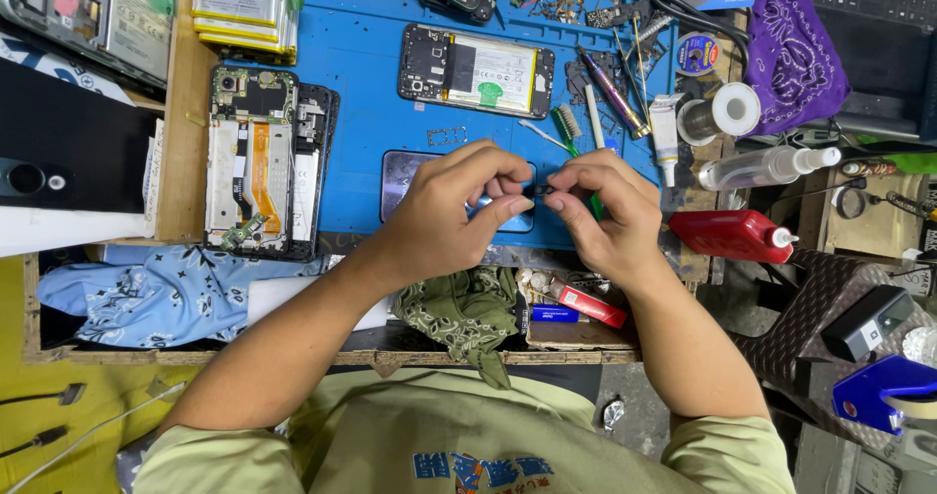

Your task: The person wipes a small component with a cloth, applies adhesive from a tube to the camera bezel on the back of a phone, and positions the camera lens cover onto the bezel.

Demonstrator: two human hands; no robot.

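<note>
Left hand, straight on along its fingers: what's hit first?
Probably the right hand: the left hand points rightward, fingertips nearly meeting around a tiny dark part. Depth unclear.

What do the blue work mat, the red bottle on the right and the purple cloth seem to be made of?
Blue work mat: probably silicone or rubber, matte, with moulded recesses near its top edge. Red bottle: looks like glossy plastic, with a white nozzle and highlights along its side. Purple cloth: soft woven fabric, likely cotton, paisley-printed, lying in folds.
</note>
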